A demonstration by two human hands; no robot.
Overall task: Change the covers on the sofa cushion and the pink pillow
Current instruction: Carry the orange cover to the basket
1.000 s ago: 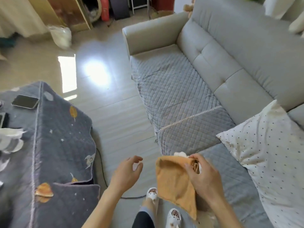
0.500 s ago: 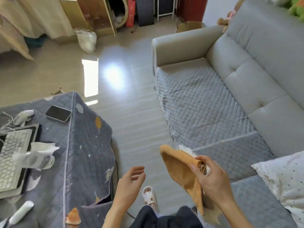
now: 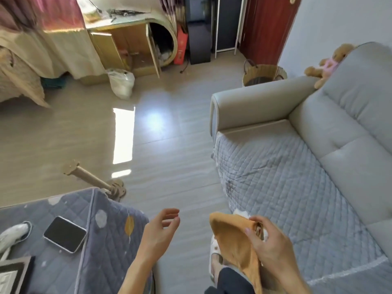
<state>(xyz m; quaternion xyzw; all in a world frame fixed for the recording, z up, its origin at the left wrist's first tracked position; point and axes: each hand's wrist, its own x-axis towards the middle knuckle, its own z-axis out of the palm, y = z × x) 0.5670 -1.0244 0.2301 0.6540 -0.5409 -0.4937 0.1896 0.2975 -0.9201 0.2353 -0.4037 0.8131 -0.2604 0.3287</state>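
The right hand (image 3: 273,245) grips a folded orange fabric cover (image 3: 235,242), thumb and fingers curled over its upper edge; a tuft of white material shows at the top of the fold, just beside the fingertips. The cover hangs down from the grip at the near right of the scene, in front of the near edge of the sofa (image 3: 331,128) and above a slippered foot (image 3: 214,262). The left hand (image 3: 158,232) is held apart from the cover, to its left, palm turned partly upward, fingers loosely curled and spread, holding nothing. The sofa is grey, with its armrest at the far end; its seat is covered by a quilted grey-blue seat cover (image 3: 280,187), lying flat, with a darker mark near the left front edge. A brown stuffed toy (image 3: 331,62) sits on the far corner of the sofa back. At the near left stands a table under a dark quilted cloth (image 3: 106,236) with leaf and dot patterns; a phone (image 3: 64,234) lies face up on it. Beyond the table a cat scratching post (image 3: 93,181) lies tipped on the floor. A woven basket (image 3: 263,75) stands behind the armrest, and a white plastic bag (image 3: 122,82) sits on the floor by a wooden cabinet (image 3: 131,49) at the far side. Neither a sofa cushion nor a pink pillow can be identified.
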